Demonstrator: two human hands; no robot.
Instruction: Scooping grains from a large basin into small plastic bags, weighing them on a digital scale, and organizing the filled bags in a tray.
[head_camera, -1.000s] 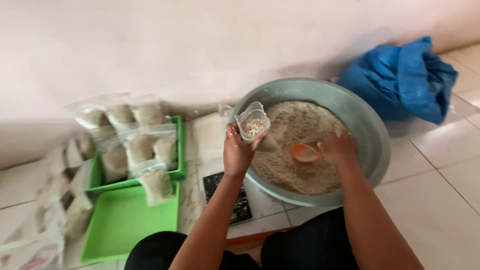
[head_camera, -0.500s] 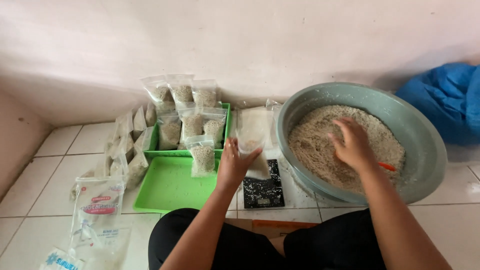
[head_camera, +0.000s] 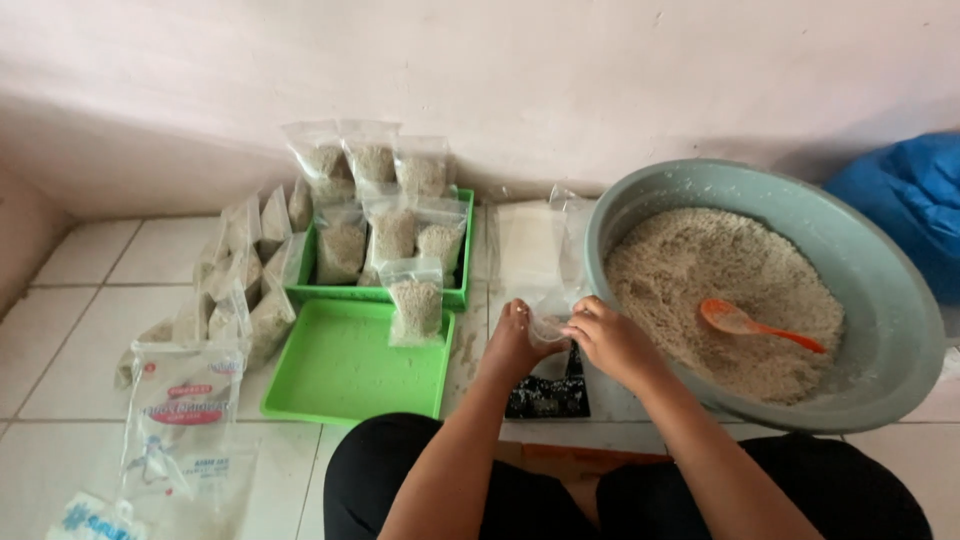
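Now, head view, 1 entry: the left hand (head_camera: 513, 343) and the right hand (head_camera: 606, 341) meet low over the small black scale (head_camera: 548, 394), both pinching the mouth of 1 small clear bag (head_camera: 548, 322) between their fingertips. Change noted: 1 second ago the left hand held a filled clear bag raised above the grey basin (head_camera: 880, 330) while the right hand gripped the orange spoon (head_camera: 752, 321); half a second ago the left hand was down near the scale and the right lay open over the grain. The spoon now lies released on the pale grain (head_camera: 700, 270) inside the basin, handle pointing right, touched by neither hand. Judged meaning: scooping has paused, and work has shifted to handling a bag at the scale; how much the bag holds cannot be told, as the fingers cover most of it. Surroundings: a stack of flat clear bags (head_camera: 528, 245) just behind the hands, against the basin's rim; 1 near green tray (head_camera: 350, 372) with 1 filled bag (head_camera: 416, 310) standing at its far edge; 1 far green tray (head_camera: 455, 295) packed with filled bags, further bags leaning along its left side on the tiled floor (head_camera: 90, 300); printed plastic packaging (head_camera: 185, 420) at lower left; a blue bundle (head_camera: 905, 200) at far right.
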